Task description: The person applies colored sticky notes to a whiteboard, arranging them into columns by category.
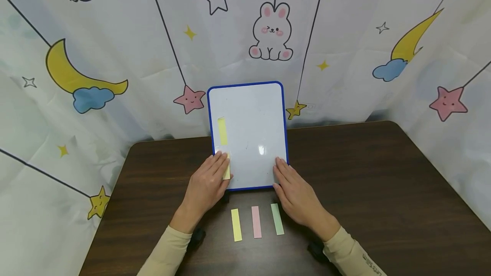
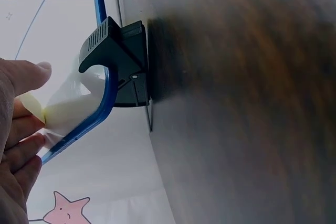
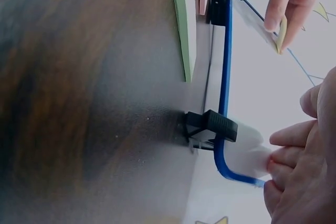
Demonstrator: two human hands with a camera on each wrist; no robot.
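A whiteboard (image 1: 251, 118) with a blue frame stands tilted back at the far side of the table. Straight fingers of my left hand (image 1: 206, 181) press a yellow sticky strip (image 1: 227, 173) against its lower left part; the strip's lower end curls off the surface in the right wrist view. Higher on the same side, another yellow strip (image 1: 222, 131) is stuck upright. My right hand (image 1: 297, 191) rests its extended fingers on the board's lower right edge and holds nothing. Part of the pressed strip is hidden under the left fingers.
Nearer me on the dark wooden table (image 1: 356, 173) lie a yellow strip pad (image 1: 236, 225), a pink one (image 1: 256, 222) and a green one (image 1: 277, 219). Black clips (image 3: 218, 124) support the board's bottom edge. A curtain (image 1: 153, 54) printed with stars and moons hangs behind.
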